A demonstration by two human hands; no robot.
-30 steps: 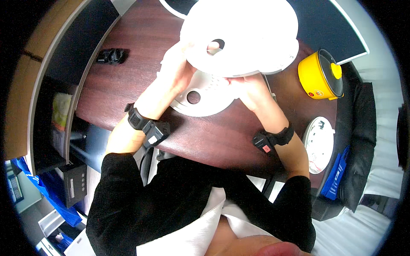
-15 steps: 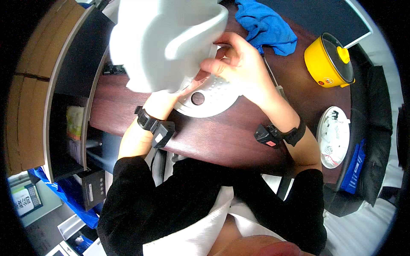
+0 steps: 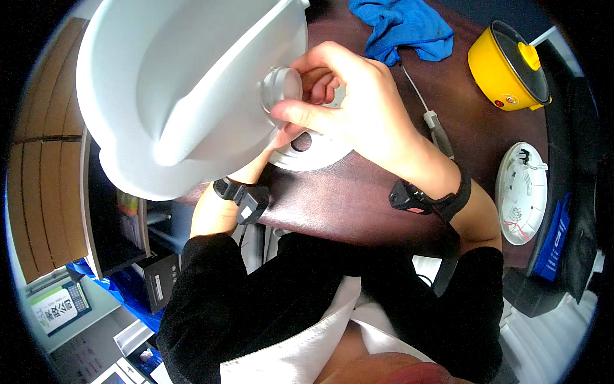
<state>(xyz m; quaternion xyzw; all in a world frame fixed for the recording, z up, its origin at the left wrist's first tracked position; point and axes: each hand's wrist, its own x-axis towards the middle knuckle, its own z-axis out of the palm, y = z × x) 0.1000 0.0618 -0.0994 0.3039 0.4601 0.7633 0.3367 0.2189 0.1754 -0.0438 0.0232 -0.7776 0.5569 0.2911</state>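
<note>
A large pale-grey moulded plastic shell, basin-like with a deep hollow (image 3: 192, 89), is held tilted in the air at the upper left. From its right side sticks out a short round whitish fitting, like a cap or collar (image 3: 281, 88). My right hand (image 3: 348, 96) is closed on this fitting, thumb below and index finger above, the other fingers curled behind. My left hand (image 3: 286, 135) reaches behind the shell's lower edge; its fingers are hidden. Beneath both hands lies a white round plate (image 3: 320, 159) with a dark hole and small bumps.
On the brown table (image 3: 345, 211) lie a grey-handled screwdriver (image 3: 438, 133) and a blue cloth (image 3: 409, 29). A yellow pot (image 3: 508, 70) with a dark lid stands at right, near a white disc with wires (image 3: 521, 195). Cardboard boxes (image 3: 45, 211) and a shelf border the left.
The shell has swung left and down and turned, bringing its hollow and the round fitting into view. My right hand's thumb and finger are now on that fitting.
</note>
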